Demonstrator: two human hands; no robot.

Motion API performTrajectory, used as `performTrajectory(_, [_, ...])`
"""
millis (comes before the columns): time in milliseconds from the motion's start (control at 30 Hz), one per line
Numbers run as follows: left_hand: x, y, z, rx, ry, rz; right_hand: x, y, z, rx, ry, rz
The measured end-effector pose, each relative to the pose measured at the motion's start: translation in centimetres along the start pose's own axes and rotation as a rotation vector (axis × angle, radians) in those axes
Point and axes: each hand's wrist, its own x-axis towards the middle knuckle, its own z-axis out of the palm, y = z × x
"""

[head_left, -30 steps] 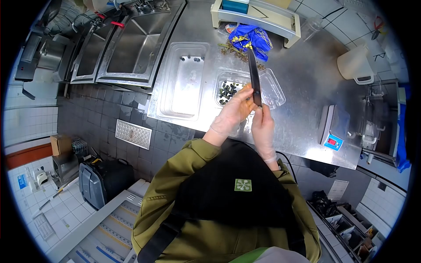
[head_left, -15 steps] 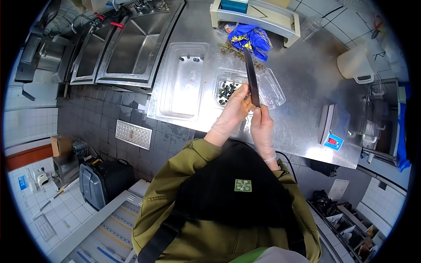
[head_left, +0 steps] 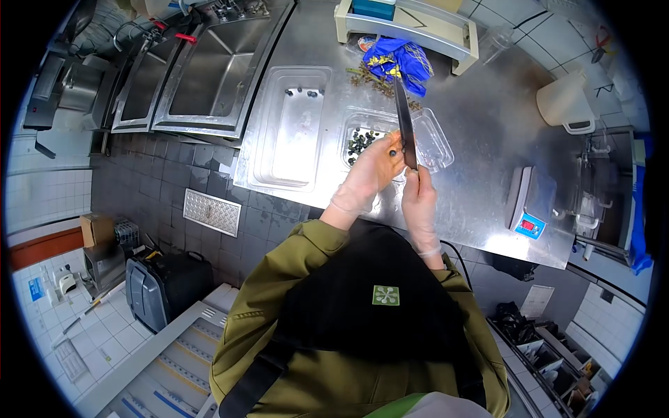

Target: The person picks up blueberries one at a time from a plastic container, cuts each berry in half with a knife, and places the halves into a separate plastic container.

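- Landmark: the clear hinged box (head_left: 381,120) on my steel counter (head_left: 481,132). All positions below refer to this box.
- Right hand (head_left: 419,198): at the near right of the box, fingers closed around the handle of a knife (head_left: 403,115). Most of the handle is hidden in my grip.
- Knife: blade raised above the right side of the box, tip directed away from me.
- Left hand (head_left: 373,171): above the near edge of the box, fingers curled partway, holding a single dark fruit (head_left: 392,152) close beside the blade. I cannot tell whether the edge touches it.
- Dark round fruits (head_left: 360,143): loose pile inside the box, partly covered by my left hand.
- Lid (head_left: 433,136): folded out flat to the right of the box.
- Long clear tray (head_left: 287,139): left of the box, with a few dark pieces (head_left: 311,94) near its far end.
- Bare stems (head_left: 369,80): just beyond the box.
- Blue bag (head_left: 411,63): beyond the box, crumpled, next to the stems.
- Scale (head_left: 535,198): well to the right of the box, its red display lit.
- White jug (head_left: 561,104): farther right of the box, near the wall.
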Motion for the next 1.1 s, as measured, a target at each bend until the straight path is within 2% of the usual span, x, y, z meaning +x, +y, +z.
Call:
performTrajectory(300, [0.3,0.3,0.0,-0.124,0.091,0.027,-0.5,0.2,-0.6,-0.041,-0.189,0.013])
performTrajectory(467, [0.2,0.5,-0.3,-0.057,-0.019,0.028,0.1,0.7,-0.6,-0.067,-0.126,0.008])
performTrajectory(567, [0.0,0.7,0.6,0.174,0.032,0.039,0.2,0.3,-0.8,-0.052,-0.127,0.028])
performTrajectory(667, [-0.4,0.7,1.0,0.181,-0.018,0.078,0.2,-0.1,-0.8,-0.024,-0.114,0.036])
performTrajectory(867, [0.4,-0.3,-0.6,0.161,0.069,0.14,0.1,-0.4,-1.0,0.01,-0.124,-0.001])
performTrajectory(967, [0.3,-0.8,-0.4,0.179,0.174,0.121,0.1,-0.7,-0.9,0.006,-0.123,0.02])
performTrajectory(1100, [-0.5,-0.2,1.3,0.196,0.185,0.069,0.3,0.0,-0.6,0.039,-0.068,-0.016])
